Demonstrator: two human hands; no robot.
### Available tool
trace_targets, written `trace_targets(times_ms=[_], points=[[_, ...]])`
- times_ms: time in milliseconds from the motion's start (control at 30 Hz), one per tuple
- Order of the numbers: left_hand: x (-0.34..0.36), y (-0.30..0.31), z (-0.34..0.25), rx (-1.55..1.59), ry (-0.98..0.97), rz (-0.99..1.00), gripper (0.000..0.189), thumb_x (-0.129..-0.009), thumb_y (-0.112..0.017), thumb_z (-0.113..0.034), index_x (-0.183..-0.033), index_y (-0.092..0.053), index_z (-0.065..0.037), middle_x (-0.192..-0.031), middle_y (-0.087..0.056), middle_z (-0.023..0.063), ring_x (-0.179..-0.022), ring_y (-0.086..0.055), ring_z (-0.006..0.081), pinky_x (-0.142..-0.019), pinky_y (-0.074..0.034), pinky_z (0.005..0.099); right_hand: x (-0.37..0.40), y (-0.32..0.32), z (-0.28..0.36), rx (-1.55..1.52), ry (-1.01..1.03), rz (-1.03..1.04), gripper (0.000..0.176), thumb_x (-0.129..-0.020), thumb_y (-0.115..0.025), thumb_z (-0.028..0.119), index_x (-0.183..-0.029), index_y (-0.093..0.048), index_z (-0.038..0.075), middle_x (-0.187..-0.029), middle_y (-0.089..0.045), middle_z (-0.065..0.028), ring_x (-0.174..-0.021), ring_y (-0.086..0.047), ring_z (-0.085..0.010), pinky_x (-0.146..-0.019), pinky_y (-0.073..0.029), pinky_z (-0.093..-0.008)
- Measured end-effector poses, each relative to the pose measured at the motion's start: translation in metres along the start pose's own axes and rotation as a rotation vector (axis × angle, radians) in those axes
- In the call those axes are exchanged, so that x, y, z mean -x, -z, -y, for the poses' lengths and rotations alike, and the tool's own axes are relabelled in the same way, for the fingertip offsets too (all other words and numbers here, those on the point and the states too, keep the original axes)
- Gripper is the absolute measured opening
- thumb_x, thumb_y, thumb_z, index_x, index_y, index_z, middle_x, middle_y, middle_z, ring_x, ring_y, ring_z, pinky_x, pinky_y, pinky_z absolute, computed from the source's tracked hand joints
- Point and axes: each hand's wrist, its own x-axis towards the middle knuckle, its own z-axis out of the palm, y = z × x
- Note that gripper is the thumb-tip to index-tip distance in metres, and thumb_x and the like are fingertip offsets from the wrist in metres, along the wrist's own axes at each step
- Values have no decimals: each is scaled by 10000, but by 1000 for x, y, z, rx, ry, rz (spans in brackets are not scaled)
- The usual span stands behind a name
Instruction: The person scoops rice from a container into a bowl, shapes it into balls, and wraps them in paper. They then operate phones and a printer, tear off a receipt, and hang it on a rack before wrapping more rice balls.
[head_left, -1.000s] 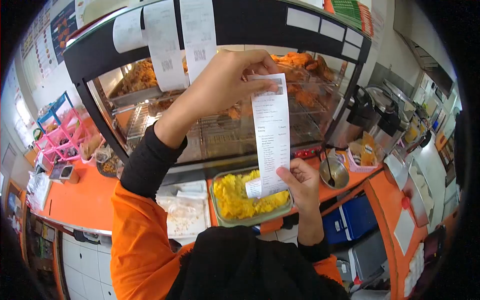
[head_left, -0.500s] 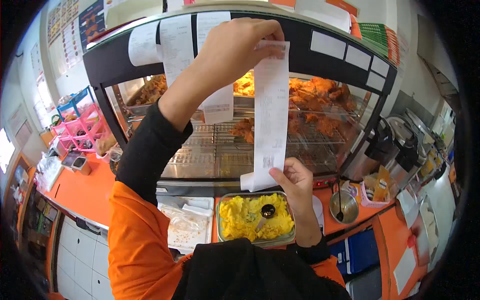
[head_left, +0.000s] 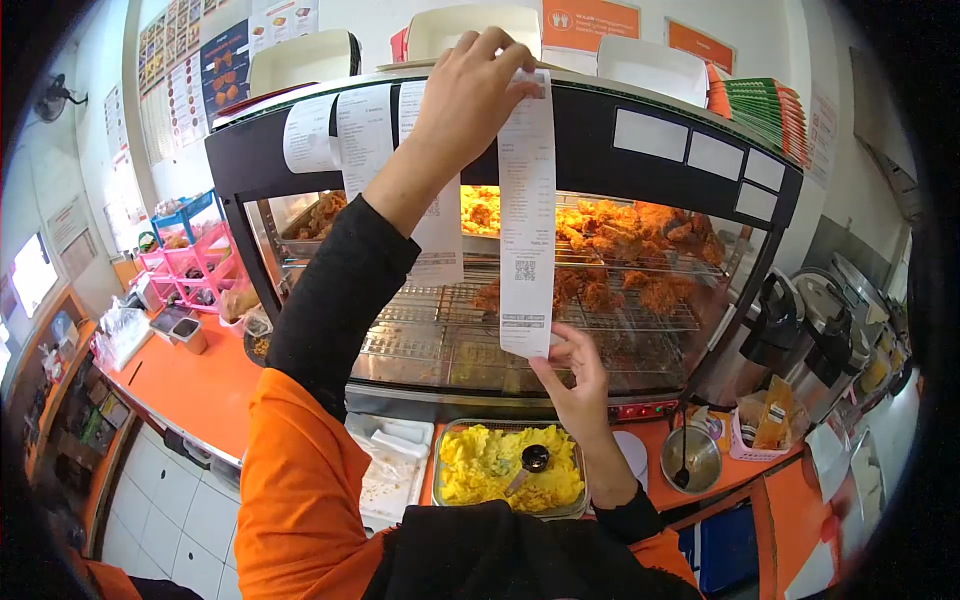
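Just beyond the tray [head_left: 437,480] of yellow food, pinching the lower corner of a long printed receipt [head_left: 526,215] in the right hand [head_left: 582,390], and its top end in the left hand [head_left: 470,95] — held upright before the black frame [head_left: 580,140]. Best to keep tension light and even — edges straight, fingertips off the print, clear of the hanging receipts [head_left: 365,140].

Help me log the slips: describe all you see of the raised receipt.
The receipt is a long, narrow strip of white paper, hanging nearly straight before the glass cabinet. Small dark print, mostly unreadable, runs down it, with a square code below the middle. The left hand holds its top; the right hand is at its lower corner.
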Motion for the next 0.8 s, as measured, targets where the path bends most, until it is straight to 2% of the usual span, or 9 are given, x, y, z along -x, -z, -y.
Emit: trace_targets(times_ms=[133, 233, 333, 633, 733, 800], points=[[4, -3, 2, 68, 124, 203, 206, -905, -590, -243, -975, -682, -73, -1011, -623, 94, -963, -573, 287, -866, -460, 391, 3, 5, -6, 35, -1, 5, 416, -857, -674, 80, -1231, -507, 9, -924, -638, -78, -909, -631, -171, -840, -505, -338], [4, 1, 2, 13, 7, 71, 258, -945, -525, -262, -1007, -681, -66, -992, -635, 92, -956, -577, 286, -888, -445, 402, 4, 6, -6, 27, -24, 15, 412, -870, -665, 106, -1238, -504, 12, -946, -641, -77, -917, -631, -178, -847, -503, -352], [5, 4, 2, -7, 64, 168, 302, -957, -485, -286, -1022, -671, -57, -975, -642, 89, -956, -578, 290, -897, -435, 422, 5, 8, -5, 29, -37, 22, 405, -883, -655, 130, -1241, -505, 16, -955, -641, -75, -927, -629, -177, -857, -498, -362], [4, 11, 9, 12, 129, 215, 333, -956, -463, -321, -1076, -646, -69, -990, -629, 98, -985, -560, 295, -895, -418, 432, 14, 13, -5, 26, -78, 27, 364, -901, -637, 151, -1225, -522, 30, -966, -641, -77, -921, -623, -171, -858, -492, -356], [7, 18, 6, -8, 91, 139, 332, -959, -461, -319, -1079, -639, -66, -1000, -625, 108, -996, -557, 289, -904, -410, 418, 19, 18, -5, 30, -98, 4, 363, -905, -633, 149, -1228, -517, 27, -963, -636, -72, -916, -611, -157, -848, -480, -330], [7, 26, 2, 61, 96, -28, 279, -944, -490, -286, -1057, -638, -78, -971, -627, 90, -955, -567, 256, -868, -422, 402, 22, 22, -3, -1, -101, -18, 365, -909, -626, 133, -1235, -507, 20, -952, -625, -65, -913, -595, -139, -835, -459, -294]])
